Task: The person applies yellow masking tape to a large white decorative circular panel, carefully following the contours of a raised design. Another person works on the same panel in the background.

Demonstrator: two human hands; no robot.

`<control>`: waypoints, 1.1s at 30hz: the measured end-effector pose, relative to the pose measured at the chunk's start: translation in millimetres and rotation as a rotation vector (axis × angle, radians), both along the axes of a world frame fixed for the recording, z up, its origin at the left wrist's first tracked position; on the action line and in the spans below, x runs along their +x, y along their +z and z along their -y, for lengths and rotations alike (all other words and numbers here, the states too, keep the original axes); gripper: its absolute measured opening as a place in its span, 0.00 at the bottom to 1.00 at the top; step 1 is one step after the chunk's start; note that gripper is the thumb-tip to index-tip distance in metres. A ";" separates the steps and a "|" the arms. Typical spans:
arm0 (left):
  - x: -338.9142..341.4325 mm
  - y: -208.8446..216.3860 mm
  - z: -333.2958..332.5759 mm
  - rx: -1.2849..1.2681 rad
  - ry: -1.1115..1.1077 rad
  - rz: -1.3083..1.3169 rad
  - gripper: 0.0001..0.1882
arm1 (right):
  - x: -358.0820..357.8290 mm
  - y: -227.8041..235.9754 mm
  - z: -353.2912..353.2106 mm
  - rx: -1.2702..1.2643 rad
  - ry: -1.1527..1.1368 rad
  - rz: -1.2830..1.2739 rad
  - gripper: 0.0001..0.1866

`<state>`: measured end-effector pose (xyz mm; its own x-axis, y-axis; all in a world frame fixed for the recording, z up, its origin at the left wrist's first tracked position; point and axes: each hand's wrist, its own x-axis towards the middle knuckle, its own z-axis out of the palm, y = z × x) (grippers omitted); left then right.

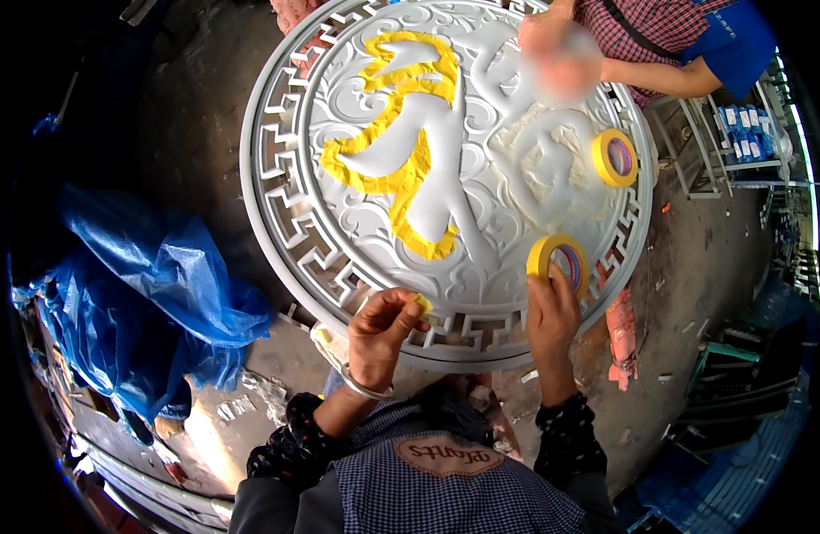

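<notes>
A large round grey-white panel (468, 236) with raised scrollwork and a cut-out geometric border lies before me. Yellow masking tape (365, 182) runs along the outline of the raised figure on its left half. Over the panel's near edge, my left hand (376, 336) pinches a small torn piece of yellow tape (423, 304) between thumb and fingers. My right hand (553, 316) grips a roll of yellow tape (540, 255) by its lower side, over the panel's near right part. A second yellow tape roll (600, 159) rests on the panel's right side.
At the far right a co-worker's arm (659, 76) reaches over the panel. Crumpled blue sheeting (178, 276) is heaped on the left. A pink-wrapped support (621, 331) sticks out below the panel's right edge. A metal rack (688, 147) stands beyond it.
</notes>
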<state>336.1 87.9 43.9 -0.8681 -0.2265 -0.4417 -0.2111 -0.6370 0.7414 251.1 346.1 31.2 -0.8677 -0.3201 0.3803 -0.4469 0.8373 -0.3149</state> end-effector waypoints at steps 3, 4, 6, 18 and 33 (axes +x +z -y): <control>-7.6 -7.6 -5.1 0.054 -0.041 -0.040 0.11 | -15.8 -17.8 -6.6 0.080 -0.030 0.139 0.17; -9.1 -10.5 -6.1 0.073 -0.049 -0.054 0.12 | -18.4 -21.8 -6.4 0.100 -0.034 0.186 0.18; -11.7 -17.0 -6.4 0.100 -0.050 -0.046 0.13 | -19.0 -24.3 -4.6 0.132 -0.069 0.242 0.21; -24.5 -26.6 1.4 0.125 -0.050 0.032 0.15 | -36.8 5.0 16.1 0.040 -0.188 0.358 0.33; -20.5 -12.2 -2.7 0.026 -0.052 0.035 0.22 | -7.9 25.2 106.2 -0.685 0.080 0.805 0.05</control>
<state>315.7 90.5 31.7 -0.8624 -0.1695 -0.4770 -0.2695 -0.6439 0.7161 243.2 240.0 56.4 -0.9300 -0.3223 -0.1767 0.0580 0.3461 -0.9364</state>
